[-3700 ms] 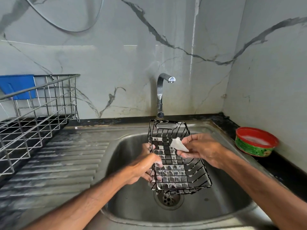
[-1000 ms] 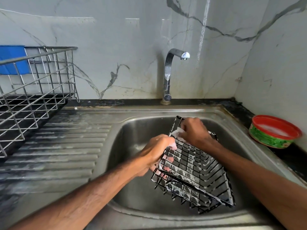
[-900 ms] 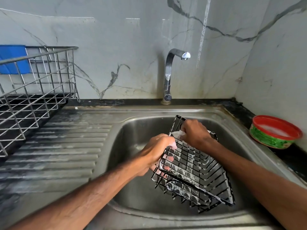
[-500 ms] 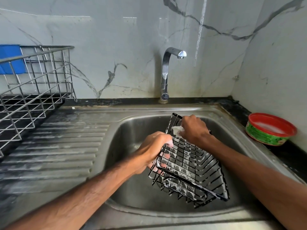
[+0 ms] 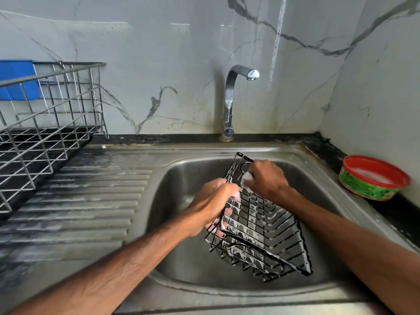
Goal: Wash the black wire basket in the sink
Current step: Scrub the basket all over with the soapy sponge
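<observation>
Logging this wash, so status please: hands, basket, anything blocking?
Left hand grips the black wire basket at its left rim, tilted in the sink. Right hand presses a white pad on its far end. Basket sudsy; tap dry. Nothing blocking.

black wire basket (image 5: pixel 261 226) tipped lower; right hand (image 5: pixel 267 179) and pad (image 5: pixel 247 178) now at far end.

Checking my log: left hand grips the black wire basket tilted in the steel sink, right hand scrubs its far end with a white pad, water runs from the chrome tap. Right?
No water runs: the head view shows nothing falling from the chrome tap. Otherwise right: the left hand grips the black wire basket in the steel sink, the right hand scrubs with a white pad.
</observation>
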Motion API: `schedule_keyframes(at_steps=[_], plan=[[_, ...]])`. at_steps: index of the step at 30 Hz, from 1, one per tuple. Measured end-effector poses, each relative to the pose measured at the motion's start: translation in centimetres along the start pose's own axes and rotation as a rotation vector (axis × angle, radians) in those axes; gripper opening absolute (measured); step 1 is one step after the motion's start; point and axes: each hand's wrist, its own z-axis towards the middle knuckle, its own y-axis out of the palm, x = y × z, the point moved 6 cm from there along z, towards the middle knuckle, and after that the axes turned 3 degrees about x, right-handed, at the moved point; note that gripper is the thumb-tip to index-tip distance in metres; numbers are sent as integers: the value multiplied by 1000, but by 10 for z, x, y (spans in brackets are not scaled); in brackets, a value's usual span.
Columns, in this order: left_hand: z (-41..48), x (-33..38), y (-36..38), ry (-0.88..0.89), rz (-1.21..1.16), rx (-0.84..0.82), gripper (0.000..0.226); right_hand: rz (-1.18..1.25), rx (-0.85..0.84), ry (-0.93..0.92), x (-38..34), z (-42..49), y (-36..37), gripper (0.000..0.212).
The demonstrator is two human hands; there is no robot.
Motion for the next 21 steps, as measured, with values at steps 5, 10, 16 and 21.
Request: schedule_keyframes(at_steps=[5, 10, 16, 21], plan=[[-2, 4, -4, 81, 84, 121, 52, -298, -29, 28, 6, 4, -7, 40], [-3, 10, -12, 178, 209, 210, 72, -365, -86, 76, 17, 6, -10, 40], [-9, 12, -8, 195, 264, 211, 90, -347, 74, 96, 30, 14, -32, 33], [-8, 15, -13, 213, 276, 260, 87, -111, -1, 181, 43, 16, -21, 31]])
